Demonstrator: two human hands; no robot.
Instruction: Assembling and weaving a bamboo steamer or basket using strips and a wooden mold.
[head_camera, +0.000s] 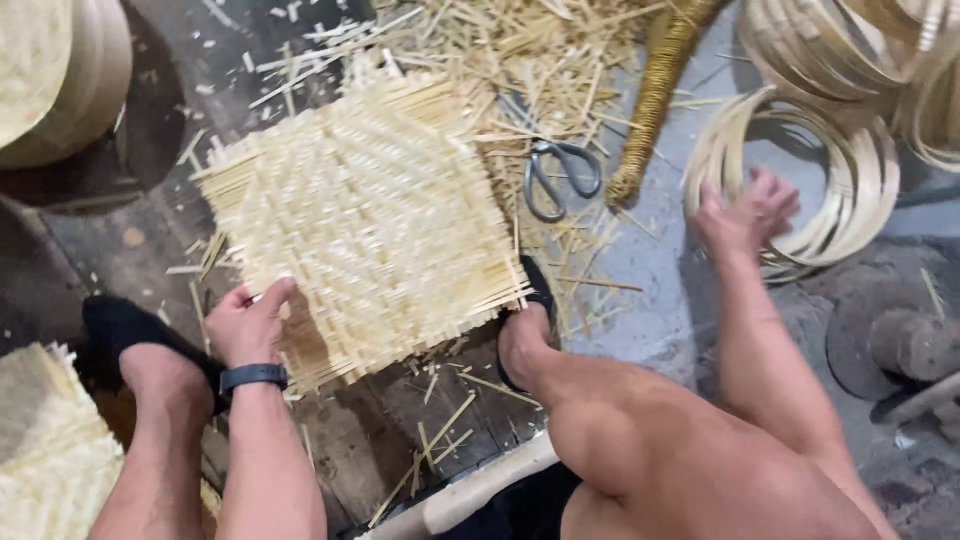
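Note:
A square woven mat of pale bamboo strips lies on a dark board on the floor. My left hand, with a black wristband, grips the mat's near left corner, thumb on top. My right hand reaches to the right with fingers spread, touching a stack of thin bamboo hoops lying on the grey floor; it holds nothing that I can see. My two feet in black slippers rest at the mat's near corners, the right one pressing its edge.
Grey-handled scissors lie among loose bamboo offcuts behind the mat. A wrapped straw bundle slants beside them. More hoops pile at top right, round bamboo frames at top left, another woven mat at bottom left.

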